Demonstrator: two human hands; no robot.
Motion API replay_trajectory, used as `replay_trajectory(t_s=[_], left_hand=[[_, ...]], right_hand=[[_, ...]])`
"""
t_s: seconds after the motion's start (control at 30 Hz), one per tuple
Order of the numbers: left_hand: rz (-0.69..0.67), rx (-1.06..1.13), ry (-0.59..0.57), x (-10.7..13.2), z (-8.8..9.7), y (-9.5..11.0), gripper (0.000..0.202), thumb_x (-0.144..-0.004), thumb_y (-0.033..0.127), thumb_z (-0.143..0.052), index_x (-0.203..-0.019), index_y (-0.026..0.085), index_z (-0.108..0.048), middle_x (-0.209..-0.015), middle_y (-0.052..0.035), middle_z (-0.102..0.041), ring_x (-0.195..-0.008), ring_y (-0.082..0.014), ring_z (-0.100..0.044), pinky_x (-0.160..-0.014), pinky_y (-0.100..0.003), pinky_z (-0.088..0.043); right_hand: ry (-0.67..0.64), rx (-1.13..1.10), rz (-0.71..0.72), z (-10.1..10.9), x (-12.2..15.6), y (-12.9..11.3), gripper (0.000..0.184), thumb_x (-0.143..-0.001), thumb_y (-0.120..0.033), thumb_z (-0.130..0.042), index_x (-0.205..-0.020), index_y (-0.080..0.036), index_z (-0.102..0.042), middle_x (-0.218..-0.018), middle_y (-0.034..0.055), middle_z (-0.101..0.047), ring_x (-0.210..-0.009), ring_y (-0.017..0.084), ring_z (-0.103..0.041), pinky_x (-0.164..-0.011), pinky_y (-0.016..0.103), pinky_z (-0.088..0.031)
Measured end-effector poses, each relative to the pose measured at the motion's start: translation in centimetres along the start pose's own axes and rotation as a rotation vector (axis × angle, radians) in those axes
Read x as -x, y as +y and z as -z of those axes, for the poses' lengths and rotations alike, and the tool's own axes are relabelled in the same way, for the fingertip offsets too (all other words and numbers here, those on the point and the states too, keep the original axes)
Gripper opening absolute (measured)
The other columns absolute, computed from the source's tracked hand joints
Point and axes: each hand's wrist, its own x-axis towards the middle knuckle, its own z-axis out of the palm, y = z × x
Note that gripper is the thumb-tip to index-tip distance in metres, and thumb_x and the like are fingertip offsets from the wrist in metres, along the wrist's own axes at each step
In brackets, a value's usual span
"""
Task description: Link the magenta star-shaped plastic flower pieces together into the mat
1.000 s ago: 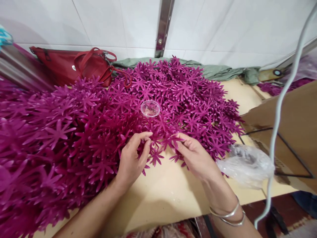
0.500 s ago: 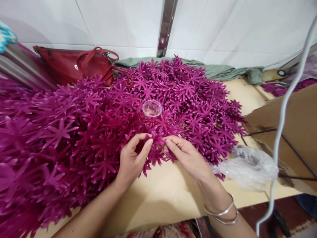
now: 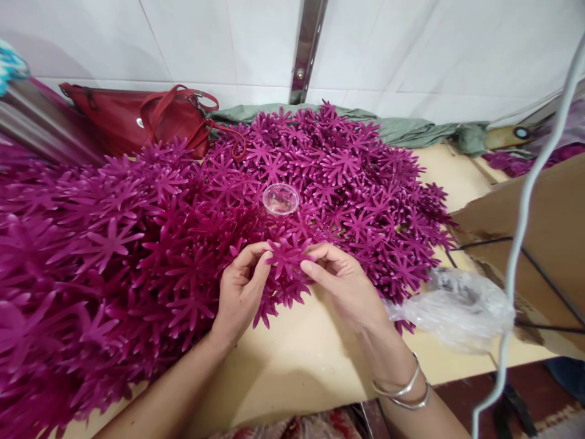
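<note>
The heap of flowers [image 3: 114, 244] runs off the left edge and hides the bottom of the red bag [image 3: 150, 119]; the cardboard box [image 3: 543, 213] is cut by the right edge; what lies in the plastic bag [image 3: 457, 308] cannot be told

Lighting is bright, even and diffuse, falling from above. The magenta plastic flower [image 3: 286, 257] you pinch between your left hand [image 3: 240, 292] and right hand [image 3: 350, 286] is sharp. Soft shadows of your forearms lie on the tabletop [image 3: 315, 360] on your side of the grip. Small highlights show on the clear cup [image 3: 280, 199] just beyond it and on the plastic bag [image 3: 457, 308] to its right. Far left of the grip, the flower heap [image 3: 68, 256] is stretched and soft. At the right edge the grey cable [image 3: 524, 201] bows, out of focus.
</note>
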Motion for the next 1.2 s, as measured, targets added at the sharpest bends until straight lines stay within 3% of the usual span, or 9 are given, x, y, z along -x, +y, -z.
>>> replay_trajectory(t_s=[0.17,0.3,0.4,0.53,0.63,0.77,0.83,1.03,1.2], left_hand=[[0.005,-0.020,0.035,-0.1,0.0,-0.1,0.019,-0.094,0.036,-0.068,-0.101,0.019,-0.073,-0.092,-0.0027,-0.073,-0.087,-0.0153,-0.066,-0.080,-0.023,-0.052],[0.006,0.003,0.053,-0.2,-0.1,-0.2,0.021,-0.091,0.037,-0.072,-0.100,0.019,-0.074,-0.091,-0.0030,-0.074,-0.085,-0.0151,-0.067,-0.080,-0.024,-0.053],[0.023,0.050,0.061,-0.4,-0.2,-0.2,0.021,-0.088,0.036,-0.076,-0.098,0.018,-0.074,-0.091,-0.0037,-0.076,-0.082,-0.0144,-0.068,-0.080,-0.024,-0.054],[0.012,0.092,0.088,-0.6,-0.2,-0.2,0.018,-0.084,0.032,-0.079,-0.094,0.018,-0.073,-0.089,-0.0027,-0.076,-0.081,-0.0128,-0.068,-0.077,-0.023,-0.055],[0.015,0.114,0.088,-0.7,-0.2,-0.3,0.018,-0.081,0.029,-0.082,-0.093,0.019,-0.073,-0.091,-0.0024,-0.076,-0.083,-0.0127,-0.070,-0.080,-0.023,-0.056],[0.010,0.128,0.061,-0.7,-0.3,-0.3,0.018,-0.078,0.027,-0.083,-0.090,0.019,-0.073,-0.091,-0.0024,-0.077,-0.087,-0.0142,-0.072,-0.085,-0.025,-0.058],[0.005,0.128,0.029,-0.7,-0.2,-0.3,0.018,-0.078,0.026,-0.083,-0.092,0.019,-0.073,-0.090,-0.0015,-0.077,-0.086,-0.0135,-0.072,-0.084,-0.024,-0.058],[-0.011,0.073,-0.022,-0.4,0.1,0.2,0.027,-0.092,0.036,-0.071,-0.114,0.019,-0.071,-0.103,-0.0072,-0.079,-0.097,-0.0181,-0.073,-0.092,-0.031,-0.057],[-0.063,-0.075,-0.099,-0.2,0.1,-0.1,0.029,-0.089,0.035,-0.075,-0.114,0.020,-0.073,-0.110,-0.0073,-0.076,-0.104,-0.0203,-0.070,-0.098,-0.033,-0.054]], right_hand=[[0.089,-0.247,-0.140,0.3,0.0,-0.2,0.034,-0.072,-0.042,-0.088,-0.078,-0.023,-0.060,-0.077,-0.0021,-0.062,-0.071,0.015,-0.055,-0.072,0.030,-0.048],[0.117,-0.222,-0.130,0.6,-0.3,0.0,0.034,-0.073,-0.041,-0.085,-0.075,-0.023,-0.056,-0.070,-0.0033,-0.058,-0.065,0.014,-0.053,-0.067,0.028,-0.046],[0.065,0.042,-0.083,1.3,0.1,-0.4,0.023,-0.079,-0.035,-0.078,-0.079,-0.023,-0.058,-0.070,-0.0035,-0.059,-0.064,0.014,-0.054,-0.066,0.028,-0.045],[-0.144,0.516,-0.016,2.3,1.2,-1.8,0.019,-0.087,-0.025,-0.073,-0.104,-0.024,-0.067,-0.096,0.0018,-0.073,-0.089,0.020,-0.066,-0.083,0.034,-0.050],[-0.114,0.682,0.087,2.0,1.7,-2.7,0.020,-0.094,-0.030,-0.069,-0.114,-0.026,-0.068,-0.109,0.0045,-0.074,-0.099,0.022,-0.068,-0.092,0.038,-0.051],[-0.052,0.650,0.242,0.3,1.4,-2.5,0.027,-0.092,-0.037,-0.075,-0.115,-0.026,-0.069,-0.118,0.0069,-0.072,-0.109,0.025,-0.066,-0.099,0.040,-0.049],[-0.041,0.603,0.267,-0.6,1.0,-1.9,0.017,-0.093,-0.033,-0.073,-0.108,-0.025,-0.070,-0.113,0.0059,-0.073,-0.106,0.024,-0.066,-0.096,0.038,-0.050],[0.065,0.436,0.165,-1.3,0.5,-0.3,0.011,-0.098,-0.031,-0.062,-0.094,-0.022,-0.067,-0.081,0.0000,-0.067,-0.072,0.016,-0.060,-0.068,0.028,-0.047],[0.039,0.442,0.165,-1.3,0.4,0.5,0.012,-0.096,-0.032,-0.064,-0.091,-0.021,-0.068,-0.081,-0.0001,-0.067,-0.071,0.015,-0.057,-0.068,0.027,-0.045]])
